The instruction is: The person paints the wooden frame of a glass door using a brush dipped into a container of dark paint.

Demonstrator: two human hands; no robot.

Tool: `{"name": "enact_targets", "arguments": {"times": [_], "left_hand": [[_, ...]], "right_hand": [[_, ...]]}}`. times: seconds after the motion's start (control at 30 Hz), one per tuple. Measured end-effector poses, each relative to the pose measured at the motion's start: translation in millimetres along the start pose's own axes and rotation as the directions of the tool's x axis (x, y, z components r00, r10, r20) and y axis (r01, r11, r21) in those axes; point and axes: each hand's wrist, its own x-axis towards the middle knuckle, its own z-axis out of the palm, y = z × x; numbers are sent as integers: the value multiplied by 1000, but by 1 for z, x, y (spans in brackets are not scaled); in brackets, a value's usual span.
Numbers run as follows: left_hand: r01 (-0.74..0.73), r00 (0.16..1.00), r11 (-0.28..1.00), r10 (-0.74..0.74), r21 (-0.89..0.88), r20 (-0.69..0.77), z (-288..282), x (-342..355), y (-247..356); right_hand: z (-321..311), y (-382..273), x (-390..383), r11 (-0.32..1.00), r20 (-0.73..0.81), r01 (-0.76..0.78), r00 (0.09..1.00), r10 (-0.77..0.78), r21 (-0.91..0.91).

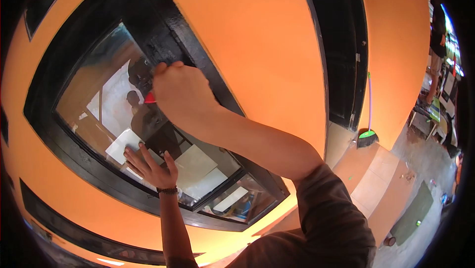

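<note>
My right hand (180, 87) is raised in front of the upper right part of a black-framed window (198, 35). Its fingers are curled closed round something mostly hidden, of which only a small red tip (150, 98) shows. Lower down, my left hand (151, 165), with a dark bracelet at the wrist, is stretched out with its fingers spread against the window glass (74, 105). The fingertips overlap a white rectangular piece (121, 145); whether it is cloth or paper, I cannot tell. Dark figures are reflected in the glass.
Orange wall (257, 35) surrounds the window. To the right is a dark doorway (341, 45), with a broom (367, 137) with green and black bristles leaning beside it. A green mat (413, 216) lies on the grey floor. Another person (436, 45) stands at the far right.
</note>
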Motion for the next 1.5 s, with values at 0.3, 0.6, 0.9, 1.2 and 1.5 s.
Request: {"name": "enact_targets", "arguments": {"times": [0.3, 0.6, 0.9, 1.2, 1.5], "left_hand": [[36, 999, 999, -36, -38, -2, 2, -6, -5], [111, 994, 992, -112, -60, -17, 3, -8, -12], [113, 993, 987, -115, -116, -11, 4, -12, -6], [125, 991, 983, -131, -133, -37, 4, -7, -5], [105, 993, 988, -110, -116, -36, 3, -8, -7]], "right_hand": [[-11, 26, 48, 971, -279, 238, 933, -229, -4], [-15, 26, 4, 943, -185, 246, 961, -207, 223], [-16, 14, 7, 977, -235, 112, 970, -67, 182], [-16, 24, -9, 923, -230, -10, 967, 107, 384], [-20, 39, -67, 805, 8, -215, 967, 253, 553]]}}
